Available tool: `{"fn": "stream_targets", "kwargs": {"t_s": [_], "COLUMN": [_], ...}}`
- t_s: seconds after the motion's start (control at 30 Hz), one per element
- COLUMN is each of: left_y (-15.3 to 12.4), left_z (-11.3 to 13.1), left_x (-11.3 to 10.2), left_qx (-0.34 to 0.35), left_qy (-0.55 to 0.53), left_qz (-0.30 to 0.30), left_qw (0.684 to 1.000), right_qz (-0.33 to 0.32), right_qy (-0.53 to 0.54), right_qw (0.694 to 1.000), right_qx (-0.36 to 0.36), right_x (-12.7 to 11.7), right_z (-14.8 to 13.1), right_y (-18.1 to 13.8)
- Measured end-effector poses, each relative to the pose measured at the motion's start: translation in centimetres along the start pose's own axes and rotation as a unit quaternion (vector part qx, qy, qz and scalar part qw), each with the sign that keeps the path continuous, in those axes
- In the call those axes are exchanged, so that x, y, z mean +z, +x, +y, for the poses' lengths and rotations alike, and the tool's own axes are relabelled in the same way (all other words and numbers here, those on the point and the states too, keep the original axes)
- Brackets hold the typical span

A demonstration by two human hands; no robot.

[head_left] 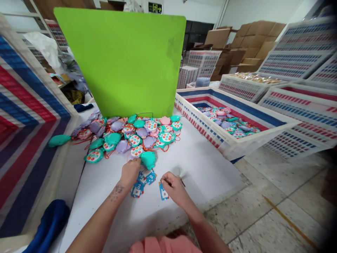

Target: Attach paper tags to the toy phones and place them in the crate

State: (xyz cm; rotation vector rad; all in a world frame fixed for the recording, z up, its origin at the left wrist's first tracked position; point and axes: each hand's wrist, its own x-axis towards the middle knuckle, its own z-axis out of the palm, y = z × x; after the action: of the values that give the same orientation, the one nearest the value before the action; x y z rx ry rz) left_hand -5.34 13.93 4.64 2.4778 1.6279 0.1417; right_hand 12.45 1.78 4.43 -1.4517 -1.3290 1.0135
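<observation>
My left hand (131, 172) is closed, its fingertips on the edge of a teal animal-shaped toy (148, 160) at the front of a pile. Just below the toy lie several blue printed tags (137, 188), overlapping on the white table. To the right, my right hand (172, 187) pinches the top of another blue tag (163, 193). Beside that hand is a small pale, blurred item (180, 173) that I cannot make out. The pile of toys (123, 146) mixes teal, purple and pink shells; some show white faces with coloured dots and orange cords.
A green board (126, 63) stands upright behind the pile. On the right a white crate (237, 140) with a striped lining holds more toys. Another striped-lined crate (31, 168) is tilted at the left, with blue cloth (50, 225) near it. Stacked crates (302, 109) and cartons (255, 42) fill the background.
</observation>
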Motion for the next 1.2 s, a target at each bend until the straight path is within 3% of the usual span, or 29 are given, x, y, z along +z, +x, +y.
{"fn": "stream_targets", "kwargs": {"t_s": [0.4, 0.77, 0.97, 1.2], "left_y": [0.2, 0.2, 0.6, 0.5], "left_z": [-1.4, -0.8, -1.4, -0.8], "left_x": [1.8, 2.9, 3.2, 2.4], "left_qx": [-0.040, -0.068, -0.090, -0.081], "left_qy": [-0.116, -0.242, -0.352, -0.514], "left_qz": [-0.016, 0.022, 0.028, 0.019], "left_qw": [0.992, 0.968, 0.931, 0.854], "right_qz": [-0.006, -0.008, -0.009, -0.004], "right_qy": [0.003, 0.009, 0.013, 0.001], "right_qw": [1.000, 1.000, 1.000, 1.000], "right_qx": [-0.003, 0.004, 0.004, 0.009], "right_x": [0.0, 0.4, 0.5, 0.8], "right_z": [0.2, 0.3, 0.4, 0.3], "right_y": [-0.1, 0.4, 0.4, 1.4]}}
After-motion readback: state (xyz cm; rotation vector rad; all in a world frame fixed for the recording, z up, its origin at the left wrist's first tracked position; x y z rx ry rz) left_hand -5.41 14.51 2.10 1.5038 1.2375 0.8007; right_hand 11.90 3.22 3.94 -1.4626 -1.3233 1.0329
